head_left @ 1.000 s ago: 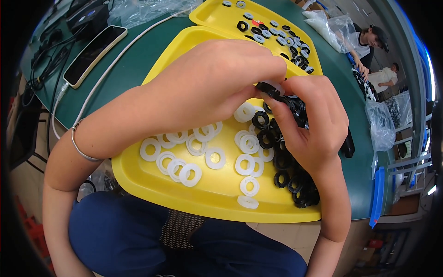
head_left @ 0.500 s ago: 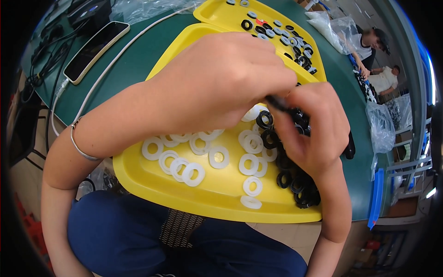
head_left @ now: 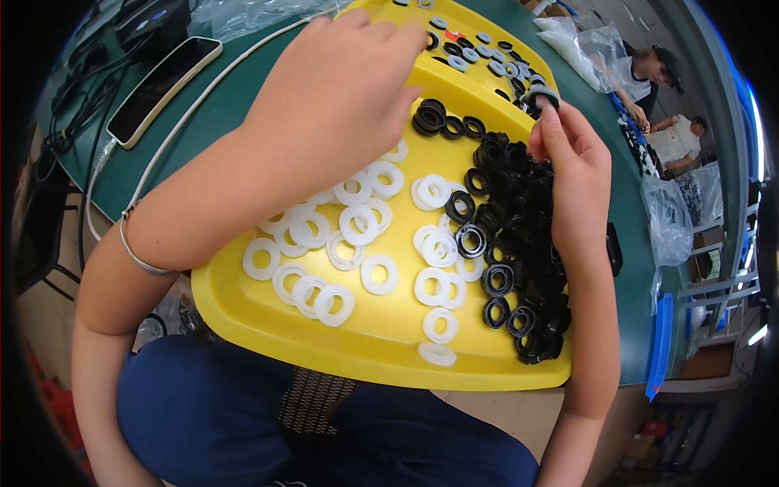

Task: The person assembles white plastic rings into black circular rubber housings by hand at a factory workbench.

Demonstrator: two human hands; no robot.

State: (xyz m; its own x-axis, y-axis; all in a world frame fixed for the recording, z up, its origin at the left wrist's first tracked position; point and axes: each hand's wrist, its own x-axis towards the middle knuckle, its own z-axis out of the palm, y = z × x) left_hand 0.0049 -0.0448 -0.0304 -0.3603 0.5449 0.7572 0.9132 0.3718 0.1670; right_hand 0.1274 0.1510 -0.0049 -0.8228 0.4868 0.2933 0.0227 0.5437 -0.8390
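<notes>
Across mid-frame, a yellow tray [head_left: 389, 321] is overreached toward upper centre by the left hand [head_left: 345, 89], its blurred fingers apparently spread; upper right of centre, by the right hand [head_left: 576, 158], a black-and-pale ring [head_left: 542, 97] is pinched. Ring-handling is judged in hand; a steady pinch seems called for next.

At the upper left of my view, a phone [head_left: 165, 92] lies on the green table [head_left: 637, 325], a white cable [head_left: 106, 151] at its lower end. Left of it I see black cords [head_left: 68, 130]; above, a black box [head_left: 154, 31]. At upper right I see a capped co-worker [head_left: 643, 71] and another person [head_left: 675, 144]; lower, a clear bag [head_left: 668, 219] and a blue strip [head_left: 661, 345].
</notes>
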